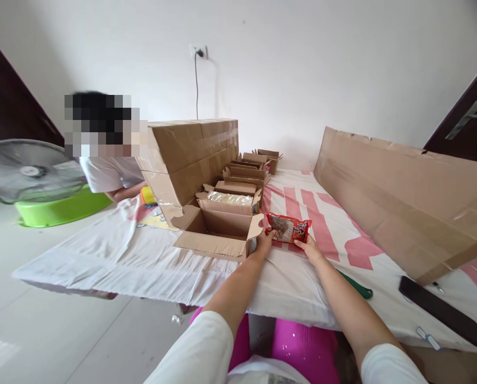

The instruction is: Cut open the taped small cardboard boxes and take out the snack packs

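Observation:
Between my two hands is a red food packet (pixel 288 228) with a clear window and large printed characters. My left hand (pixel 265 242) grips its left end, and my right hand (pixel 308 248) pinches its lower right corner. The packet is held just above the cloth-covered table. An open cardboard box (pixel 214 247) with its flaps folded out stands right beside my left hand; no contents can be made out inside it. Behind it sits another open box (pixel 228 199) with something shiny and wrapped on top.
More small boxes (pixel 244 175) run back in a row beside a tall stack of cartons (pixel 198 154). A cardboard panel (pixel 398 197) stands on the right. A black phone (pixel 439 310) and a green handle (pixel 355 285) lie near. A person (pixel 110 173) leans at the table's left.

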Tool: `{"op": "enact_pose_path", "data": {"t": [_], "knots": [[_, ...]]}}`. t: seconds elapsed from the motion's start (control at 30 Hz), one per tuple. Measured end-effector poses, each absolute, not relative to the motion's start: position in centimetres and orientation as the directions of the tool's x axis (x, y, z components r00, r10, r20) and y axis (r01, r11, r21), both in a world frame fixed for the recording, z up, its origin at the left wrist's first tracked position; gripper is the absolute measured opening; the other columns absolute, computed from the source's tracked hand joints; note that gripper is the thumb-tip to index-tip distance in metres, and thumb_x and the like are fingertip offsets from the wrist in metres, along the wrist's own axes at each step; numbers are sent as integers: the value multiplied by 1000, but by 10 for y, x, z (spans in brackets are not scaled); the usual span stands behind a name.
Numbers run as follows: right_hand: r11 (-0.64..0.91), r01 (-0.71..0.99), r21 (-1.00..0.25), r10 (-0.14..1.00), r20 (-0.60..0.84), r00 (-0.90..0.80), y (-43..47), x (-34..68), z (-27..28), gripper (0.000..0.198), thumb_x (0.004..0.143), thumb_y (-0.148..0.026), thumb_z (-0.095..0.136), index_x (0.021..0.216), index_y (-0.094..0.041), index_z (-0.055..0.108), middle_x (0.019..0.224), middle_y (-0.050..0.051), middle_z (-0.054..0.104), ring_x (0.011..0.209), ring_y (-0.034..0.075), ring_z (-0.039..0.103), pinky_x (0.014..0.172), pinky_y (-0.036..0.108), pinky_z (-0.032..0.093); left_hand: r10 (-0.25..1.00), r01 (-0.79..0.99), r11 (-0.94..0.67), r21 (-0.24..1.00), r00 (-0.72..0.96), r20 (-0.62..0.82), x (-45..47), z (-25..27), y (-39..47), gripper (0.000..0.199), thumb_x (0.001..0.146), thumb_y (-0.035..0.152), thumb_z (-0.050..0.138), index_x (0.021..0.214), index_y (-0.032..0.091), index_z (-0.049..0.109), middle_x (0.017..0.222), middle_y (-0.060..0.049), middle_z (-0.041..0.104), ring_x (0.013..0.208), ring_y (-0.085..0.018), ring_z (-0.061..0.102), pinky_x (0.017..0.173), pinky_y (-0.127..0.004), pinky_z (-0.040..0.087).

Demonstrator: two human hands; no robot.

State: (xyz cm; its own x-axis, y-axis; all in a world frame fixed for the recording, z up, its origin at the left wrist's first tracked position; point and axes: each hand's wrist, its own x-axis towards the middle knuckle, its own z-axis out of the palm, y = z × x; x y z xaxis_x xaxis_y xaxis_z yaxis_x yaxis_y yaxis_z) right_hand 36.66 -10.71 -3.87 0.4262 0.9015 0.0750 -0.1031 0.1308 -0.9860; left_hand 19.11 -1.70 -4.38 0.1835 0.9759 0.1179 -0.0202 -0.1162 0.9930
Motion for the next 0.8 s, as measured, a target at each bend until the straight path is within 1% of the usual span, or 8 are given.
{"op": "enact_pose_path", "data": {"t": [0.17, 0.33, 0.4, 0.5, 0.6, 0.7, 0.77, 0.8], "knots": [[94, -184, -978, 931, 21, 363, -127, 359, -23, 55, 62, -56, 80, 102, -22, 66, 100, 8, 76, 95, 29, 72, 90, 48, 55, 952, 99, -133, 986, 288, 100, 186, -39, -27, 34, 93, 35, 58, 120, 16, 57, 120, -9, 60, 103, -21, 62, 87, -43, 54], [69, -138, -988, 928, 12, 371, -164, 355, -20, 51, 59, -52, 84, 96, -21, 70, 96, 7, 77, 92, 29, 72, 94, 50, 53, 913, 139, -197, 971, 388, 129, 173, -42, -56, 29, 89, 28, 61, 115, 16, 59, 115, -10, 62, 106, -22, 61, 95, -44, 49], [51, -99, -994, 932, 12, 362, -187, 353, -20, 45, 62, -48, 84, 94, -19, 72, 96, 8, 77, 95, 30, 71, 98, 51, 49, 891, 127, -235, 964, 426, 161, 159, -45, -74, 37, 83, 21, 64, 118, 16, 56, 118, -12, 61, 113, -24, 58, 102, -44, 45], [53, -1, -999, 951, 50, 305, -224, 346, -24, 40, 62, -40, 85, 95, -19, 74, 104, 10, 75, 104, 31, 67, 104, 51, 45, 855, 108, -288, 952, 476, 205, 127, -50, -103, 56, 71, 14, 68, 124, 17, 52, 126, -13, 56, 122, -28, 52, 108, -46, 40], [155, 223, -963, 971, 190, 147, -251, 332, -32, 43, 69, -34, 81, 109, -23, 70, 125, 11, 66, 118, 31, 60, 106, 49, 43, 820, 95, -327, 940, 523, 232, 95, -54, -130, 70, 61, 10, 68, 128, 18, 48, 128, -13, 54, 120, -29, 54, 107, -47, 41], [293, 393, -872, 935, 347, 72, -262, 309, -38, 38, 77, -34, 74, 113, -26, 67, 133, 12, 60, 125, 30, 55, 107, 47, 44, 841, 83, -360, 929, 460, 285, 74, -55, -149, 63, 68, 16, 63, 129, 21, 46, 136, -14, 45, 121, -28, 53, 102, -46, 46], [345, 462, -817, 916, 401, 24, -262, 293, -36, 36, 80, -33, 70, 116, -28, 64, 134, 11, 59, 126, 29, 54, 105, 45, 45, 902, 87, -343, 935, 308, 302, 66, -55, -158, 55, 73, 20, 59, 127, 21, 47, 139, -15, 42, 125, -29, 50, 103, -47, 45], [364, 479, -799, 913, 408, -13, -260, 285, -32, 37, 82, -32, 69, 118, -30, 62, 134, 11, 58, 125, 29, 54, 104, 45, 46, 931, 81, -310, 947, 228, 285, 61, -54, -163, 53, 74, 22, 58, 126, 21, 47, 136, -15, 45, 124, -29, 50, 103, -48, 44]]}}
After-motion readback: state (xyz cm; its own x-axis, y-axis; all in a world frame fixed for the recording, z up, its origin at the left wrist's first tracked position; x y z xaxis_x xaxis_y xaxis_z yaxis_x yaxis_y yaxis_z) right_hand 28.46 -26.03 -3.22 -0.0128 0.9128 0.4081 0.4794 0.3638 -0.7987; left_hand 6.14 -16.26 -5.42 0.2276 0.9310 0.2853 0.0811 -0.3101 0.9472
